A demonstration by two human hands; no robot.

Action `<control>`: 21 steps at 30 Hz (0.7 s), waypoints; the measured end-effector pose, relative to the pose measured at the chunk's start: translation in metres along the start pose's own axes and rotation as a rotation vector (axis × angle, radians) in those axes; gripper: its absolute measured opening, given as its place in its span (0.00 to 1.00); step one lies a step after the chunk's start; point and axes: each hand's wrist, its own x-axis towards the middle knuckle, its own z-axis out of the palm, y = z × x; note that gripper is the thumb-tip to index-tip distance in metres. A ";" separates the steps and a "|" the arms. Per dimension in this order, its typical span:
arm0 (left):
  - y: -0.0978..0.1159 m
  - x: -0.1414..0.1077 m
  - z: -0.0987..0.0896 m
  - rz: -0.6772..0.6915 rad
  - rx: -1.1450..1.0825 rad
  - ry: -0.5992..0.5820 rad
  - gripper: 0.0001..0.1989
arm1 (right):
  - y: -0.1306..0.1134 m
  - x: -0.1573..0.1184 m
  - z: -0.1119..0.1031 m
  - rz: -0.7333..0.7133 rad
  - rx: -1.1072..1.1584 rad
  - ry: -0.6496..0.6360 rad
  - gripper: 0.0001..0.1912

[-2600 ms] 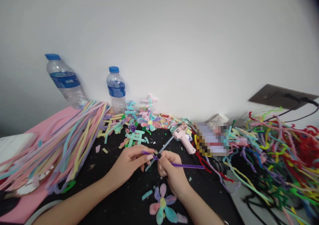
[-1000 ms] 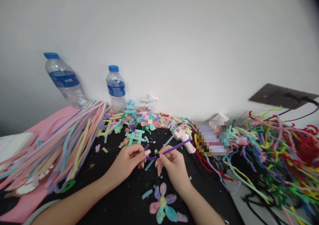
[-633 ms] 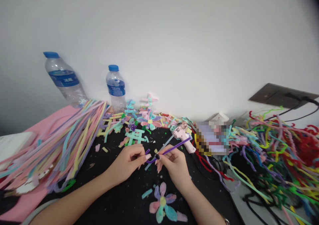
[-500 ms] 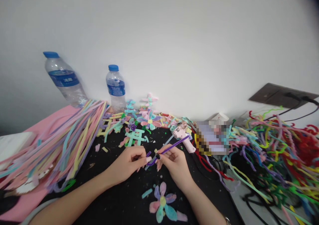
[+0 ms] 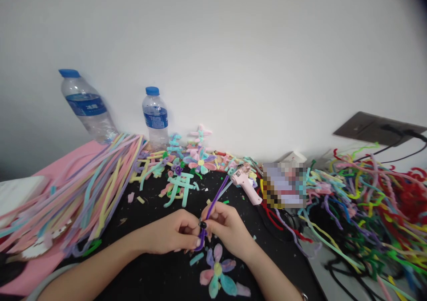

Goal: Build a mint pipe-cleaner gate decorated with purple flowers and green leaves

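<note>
A purple pipe cleaner (image 5: 219,194) is pinched between both hands, its long free end pointing up and away. My left hand (image 5: 176,233) grips its bent lower part between thumb and fingers. Close beside it, my right hand (image 5: 225,227) pinches the strand higher up. The fingertips nearly meet and hide part of the bend. Just below the hands lies a flower of pastel petals (image 5: 217,269) with a yellow centre. A short blue piece (image 5: 196,259) rests to its left. Beyond the right hand is a pink glue gun (image 5: 246,183).
Long pastel pipe cleaners (image 5: 96,190) spread over the left side. Finished pipe-cleaner shapes (image 5: 182,185) line the back by the wall, near two water bottles (image 5: 156,118). Tangled coloured pipe cleaners (image 5: 373,212) and cables cover the right. A wall socket (image 5: 376,127) holds a plug.
Both hands have moved down towards the flower with the purple pipe cleaner. Its free end has swung from pointing right to pointing more steeply away.
</note>
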 end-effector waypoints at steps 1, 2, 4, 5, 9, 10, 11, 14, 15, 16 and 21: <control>0.001 -0.001 0.000 -0.007 0.008 -0.002 0.11 | 0.002 -0.001 0.001 0.006 -0.020 0.001 0.07; 0.002 -0.001 0.000 -0.011 0.014 0.001 0.11 | 0.004 -0.001 0.002 0.006 -0.036 0.007 0.07; 0.003 -0.001 0.001 -0.003 0.015 0.018 0.10 | 0.007 -0.002 0.003 0.004 -0.061 0.021 0.07; 0.003 -0.001 0.001 0.006 0.013 0.034 0.10 | 0.009 -0.002 0.003 0.006 -0.070 0.030 0.07; 0.002 0.001 0.002 0.033 0.025 0.100 0.09 | 0.011 -0.002 0.006 0.002 -0.092 0.069 0.06; 0.001 0.002 0.003 0.041 0.032 0.112 0.09 | 0.010 -0.002 0.006 -0.004 -0.090 0.085 0.06; 0.001 0.002 0.003 0.053 0.035 0.121 0.09 | 0.009 -0.002 0.006 -0.011 -0.089 0.103 0.06; 0.001 0.002 0.003 0.084 0.017 0.136 0.08 | 0.006 -0.001 0.007 -0.034 -0.099 0.145 0.06; 0.002 0.001 0.002 0.093 0.016 0.143 0.09 | 0.005 -0.001 0.007 -0.043 -0.102 0.156 0.06; 0.003 0.001 0.002 0.103 0.027 0.152 0.10 | 0.004 -0.001 0.007 -0.052 -0.105 0.165 0.06; 0.006 0.001 0.003 0.106 0.143 0.204 0.09 | 0.005 0.000 0.004 -0.073 -0.124 0.197 0.08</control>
